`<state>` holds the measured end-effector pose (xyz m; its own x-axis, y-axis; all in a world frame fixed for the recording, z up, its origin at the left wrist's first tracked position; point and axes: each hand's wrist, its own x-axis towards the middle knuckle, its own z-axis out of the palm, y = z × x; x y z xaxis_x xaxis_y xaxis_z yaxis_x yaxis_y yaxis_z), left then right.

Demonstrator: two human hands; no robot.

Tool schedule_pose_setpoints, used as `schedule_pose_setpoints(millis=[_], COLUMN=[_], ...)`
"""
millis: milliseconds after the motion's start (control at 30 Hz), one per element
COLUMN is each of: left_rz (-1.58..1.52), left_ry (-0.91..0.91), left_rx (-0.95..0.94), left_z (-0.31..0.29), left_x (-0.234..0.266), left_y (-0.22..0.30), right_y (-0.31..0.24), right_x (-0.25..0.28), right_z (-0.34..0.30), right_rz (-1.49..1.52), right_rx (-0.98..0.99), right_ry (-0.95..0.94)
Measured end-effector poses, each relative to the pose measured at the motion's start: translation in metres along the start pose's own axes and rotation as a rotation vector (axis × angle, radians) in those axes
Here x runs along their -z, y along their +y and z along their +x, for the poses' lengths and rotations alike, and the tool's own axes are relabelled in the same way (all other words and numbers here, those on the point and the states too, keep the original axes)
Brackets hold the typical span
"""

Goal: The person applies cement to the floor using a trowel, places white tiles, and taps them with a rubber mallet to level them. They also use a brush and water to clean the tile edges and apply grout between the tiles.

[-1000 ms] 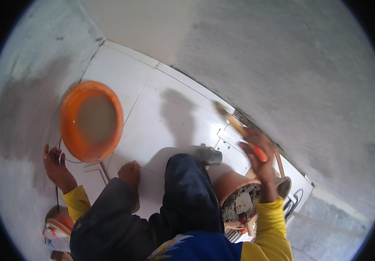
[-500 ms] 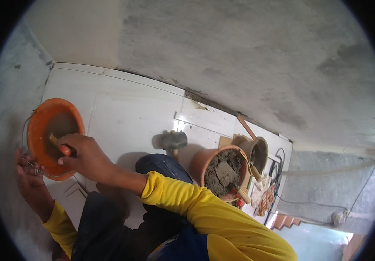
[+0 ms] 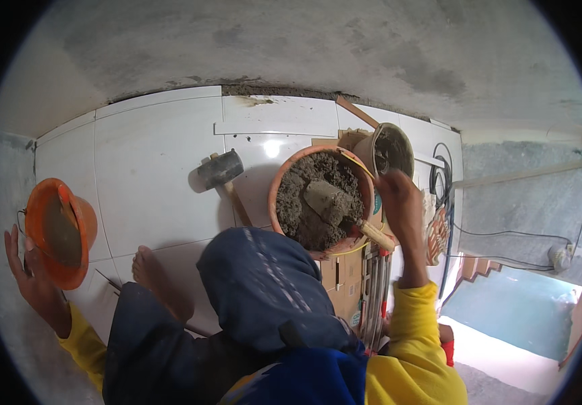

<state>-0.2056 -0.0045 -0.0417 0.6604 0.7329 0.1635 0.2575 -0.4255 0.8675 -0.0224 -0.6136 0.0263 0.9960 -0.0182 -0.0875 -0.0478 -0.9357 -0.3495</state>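
The mortar bucket holds grey mortar, a trowel resting in it; at its right edge is the right hand, fingers bent, whether gripping anything I cannot tell; well left of the mortar bucket, the left hand spreads its fingers wide at the orange water bucket, a red-handled brush inside; between mortar bucket and water bucket lies a rubber mallet.

Brush with lower end hidden in cloudy water
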Motion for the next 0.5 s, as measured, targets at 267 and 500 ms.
schedule_pose_setpoints(millis=[267, 500], left_rz=[-0.449, -0.409], left_ry=[-1.032, -1.482], left_rx=[0.134, 0.363], left_z=[-0.045, -0.096], left_x=[-0.177, -0.278], left_y=[0.073, 0.057], right_y=[0.105, 0.053], right_x=[-0.03, 0.028], right_z=[-0.073, -0.077], right_rz=[-0.463, -0.477], right_rx=[0.06, -0.035], right_ry=[-0.326, -0.336])
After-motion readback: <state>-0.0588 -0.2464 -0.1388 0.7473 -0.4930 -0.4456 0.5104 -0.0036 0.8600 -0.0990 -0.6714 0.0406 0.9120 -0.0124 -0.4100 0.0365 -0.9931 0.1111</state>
